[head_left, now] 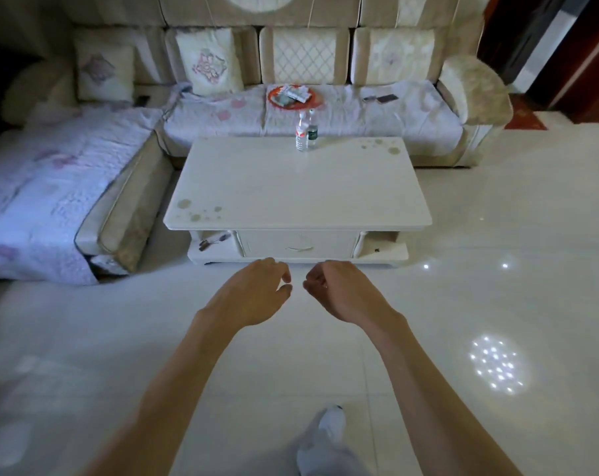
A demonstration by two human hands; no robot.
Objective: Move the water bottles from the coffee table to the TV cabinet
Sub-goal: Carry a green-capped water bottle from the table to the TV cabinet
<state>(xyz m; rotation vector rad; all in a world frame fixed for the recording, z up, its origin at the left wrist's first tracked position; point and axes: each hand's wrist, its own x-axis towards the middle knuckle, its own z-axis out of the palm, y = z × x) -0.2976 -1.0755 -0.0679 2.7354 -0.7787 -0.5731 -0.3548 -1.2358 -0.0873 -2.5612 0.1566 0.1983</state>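
White coffee table (291,187) holds two clear water bottles (301,138) at its 12 o'clock edge, upright and side by side. Left hand (253,292) and right hand (336,290) hover at 6 o'clock, fingers loosely curled, holding nothing.

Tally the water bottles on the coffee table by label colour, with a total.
Red-label bottle: 1
Green-label bottle: 1
Total: 2, both upright and side by side near the far edge of the coffee table.
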